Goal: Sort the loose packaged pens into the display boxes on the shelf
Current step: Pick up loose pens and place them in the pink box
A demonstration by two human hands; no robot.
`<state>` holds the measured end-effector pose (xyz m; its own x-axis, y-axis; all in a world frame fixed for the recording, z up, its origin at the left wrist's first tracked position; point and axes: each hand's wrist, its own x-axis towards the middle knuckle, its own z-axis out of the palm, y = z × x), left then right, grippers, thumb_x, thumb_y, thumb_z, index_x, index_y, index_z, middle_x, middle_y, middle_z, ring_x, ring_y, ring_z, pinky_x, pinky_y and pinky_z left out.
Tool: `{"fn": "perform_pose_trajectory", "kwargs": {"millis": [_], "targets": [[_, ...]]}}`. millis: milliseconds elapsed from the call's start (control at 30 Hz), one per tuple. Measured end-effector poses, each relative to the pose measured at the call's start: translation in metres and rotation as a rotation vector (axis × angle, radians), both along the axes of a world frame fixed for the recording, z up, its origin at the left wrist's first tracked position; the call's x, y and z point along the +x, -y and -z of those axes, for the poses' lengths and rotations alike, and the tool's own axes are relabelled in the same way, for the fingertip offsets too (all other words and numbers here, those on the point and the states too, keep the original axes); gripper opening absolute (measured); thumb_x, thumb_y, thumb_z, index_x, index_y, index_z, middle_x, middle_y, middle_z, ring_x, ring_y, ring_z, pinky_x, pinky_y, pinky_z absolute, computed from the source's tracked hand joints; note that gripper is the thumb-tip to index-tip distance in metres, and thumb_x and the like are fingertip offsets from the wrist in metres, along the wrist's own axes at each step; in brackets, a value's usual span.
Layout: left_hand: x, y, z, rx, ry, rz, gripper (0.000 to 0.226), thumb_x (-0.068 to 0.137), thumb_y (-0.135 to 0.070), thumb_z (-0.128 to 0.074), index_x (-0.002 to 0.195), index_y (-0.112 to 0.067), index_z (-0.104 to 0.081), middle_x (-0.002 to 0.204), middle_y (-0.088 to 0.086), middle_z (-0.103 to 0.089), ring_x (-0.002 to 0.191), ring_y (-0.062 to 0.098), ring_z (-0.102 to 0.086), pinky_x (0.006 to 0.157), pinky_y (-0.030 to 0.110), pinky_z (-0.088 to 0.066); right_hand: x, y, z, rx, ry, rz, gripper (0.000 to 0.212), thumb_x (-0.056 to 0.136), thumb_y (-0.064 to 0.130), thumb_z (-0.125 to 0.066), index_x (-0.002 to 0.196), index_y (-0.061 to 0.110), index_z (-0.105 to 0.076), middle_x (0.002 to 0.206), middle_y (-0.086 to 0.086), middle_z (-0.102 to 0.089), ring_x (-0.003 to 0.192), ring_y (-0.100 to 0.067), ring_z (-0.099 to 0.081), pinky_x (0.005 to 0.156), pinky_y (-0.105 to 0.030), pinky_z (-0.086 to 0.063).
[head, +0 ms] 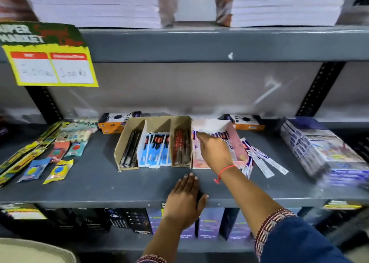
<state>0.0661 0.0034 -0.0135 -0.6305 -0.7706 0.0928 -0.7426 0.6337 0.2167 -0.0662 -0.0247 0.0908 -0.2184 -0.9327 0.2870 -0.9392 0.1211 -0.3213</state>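
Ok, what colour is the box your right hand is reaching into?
Pink display box, right hand inside it; seen in the head view.

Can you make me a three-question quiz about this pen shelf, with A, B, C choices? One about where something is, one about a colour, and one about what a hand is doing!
1. Where do the loose pen packets lie?
A. On the shelf right of the pink box
B. Inside the brown box
C. On the paper stacks up top

2. What colour are the packets in the middle slot of the brown box?
A. Green
B. Blue and white
C. All yellow

3. What is the left hand doing?
A. Holding a pen packet up
B. Resting flat on the shelf's front edge
C. Pulling the price sign

Answers:
1 A: they fan out on the grey shelf beside the pink box.
2 B: the blue-and-white packets sit between darker slots.
3 B: its palm lies flat and empty, while the right hand reaches into the pink box.
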Motion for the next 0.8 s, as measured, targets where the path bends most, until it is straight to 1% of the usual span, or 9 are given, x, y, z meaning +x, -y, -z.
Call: {"fn": "perform_pose_trajectory", "kwargs": {"millis": [167,233,300,333,400,567,667,733,800], "targets": [[-0.032,-0.003,-0.001,0.008,0.031,0.071,0.08,0.098,-0.046,0.0,0.107,-0.005,-0.068,0.11,0.009,-0.069,0.102,0.021,-0.064,0.085,0.035,-0.05,-0.056,-0.028,0.008,-0.057,0.031,0.211,0.046,0.084,-0.006,-0.04,0.124,0.011,-0.057,0.108,-0.028,-0.067,0.091,-0.044,-0.065,0.072,-0.042,-0.051],[-0.045,-0.005,-0.006,-0.016,0.022,0.122,0.091,0.092,-0.053,0.011,0.121,-0.002,-0.058,0.126,0.014,-0.059,0.117,0.024,-0.054,0.101,0.034,-0.036,-0.077,-0.036,0.01,-0.031,0.065,0.312,0.044,0.084,-0.004,-0.041,0.123,0.009,-0.057,0.104,-0.029,-0.068,0.094,-0.046,-0.064,0.074,-0.043,-0.05],[-0.059,-0.004,-0.003,-0.006,-0.002,0.204,0.104,0.077,-0.062,0.022,0.137,-0.001,-0.038,0.145,0.015,-0.037,0.134,0.026,-0.032,0.11,0.032,-0.009,-0.094,-0.043,0.012,-0.016,0.114,0.405,0.039,0.084,-0.003,-0.042,0.118,0.006,-0.059,0.101,-0.029,-0.068,0.096,-0.045,-0.063,0.074,-0.043,-0.05],[-0.066,-0.004,-0.002,-0.022,-0.021,0.22,0.106,0.076,-0.063,0.023,0.138,0.0,-0.036,0.146,0.016,-0.035,0.135,0.027,-0.03,0.11,0.033,-0.006,-0.103,-0.045,0.014,-0.013,0.153,0.442,0.038,0.084,-0.003,-0.042,0.116,0.005,-0.06,0.101,-0.03,-0.068,0.096,-0.045,-0.063,0.075,-0.043,-0.05],[-0.079,-0.003,-0.004,-0.11,-0.052,0.237,0.103,0.081,-0.062,0.02,0.134,0.001,-0.041,0.142,0.018,-0.04,0.132,0.028,-0.036,0.109,0.037,-0.012,-0.119,-0.048,0.022,0.045,0.219,0.507,0.033,0.084,-0.004,-0.043,0.111,0.002,-0.061,0.103,-0.03,-0.067,0.099,-0.045,-0.062,0.078,-0.043,-0.05],[-0.093,0.001,-0.006,-0.051,0.009,0.314,0.106,0.068,-0.065,0.023,0.145,-0.006,-0.019,0.154,0.011,-0.017,0.141,0.021,-0.013,0.104,0.025,0.016,-0.148,-0.046,0.051,0.291,0.275,0.544,0.028,0.082,0.016,-0.052,0.106,0.005,-0.062,0.113,-0.021,-0.066,0.111,-0.038,-0.059,0.09,-0.041,-0.05],[-0.093,-0.001,-0.011,0.009,0.055,0.288,0.097,0.078,-0.063,0.017,0.143,-0.006,-0.026,0.152,0.01,-0.024,0.139,0.022,-0.021,0.107,0.028,0.009,-0.156,-0.041,0.055,0.3,0.356,0.564,0.028,0.08,0.018,-0.054,0.105,0.007,-0.062,0.114,-0.021,-0.065,0.108,-0.039,-0.06,0.089,-0.042,-0.051],[-0.091,0.001,-0.009,0.031,0.115,0.272,0.083,0.093,-0.055,0.005,0.128,-0.007,-0.053,0.135,0.009,-0.052,0.123,0.02,-0.049,0.106,0.034,-0.018,-0.158,-0.039,0.05,0.288,0.454,0.586,0.025,0.081,0.011,-0.051,0.102,0.003,-0.063,0.111,-0.023,-0.066,0.103,-0.038,-0.062,0.085,-0.039,-0.051],[-0.092,0.001,-0.005,0.037,0.124,0.278,0.073,0.098,-0.049,-0.004,0.114,-0.012,-0.065,0.118,0.003,-0.066,0.108,0.015,-0.061,0.096,0.031,-0.037,-0.161,-0.035,0.05,0.28,0.534,0.616,0.024,0.082,0.006,-0.051,0.101,0.0,-0.064,0.109,-0.024,-0.067,0.097,-0.037,-0.064,0.081,-0.035,-0.05]]}}
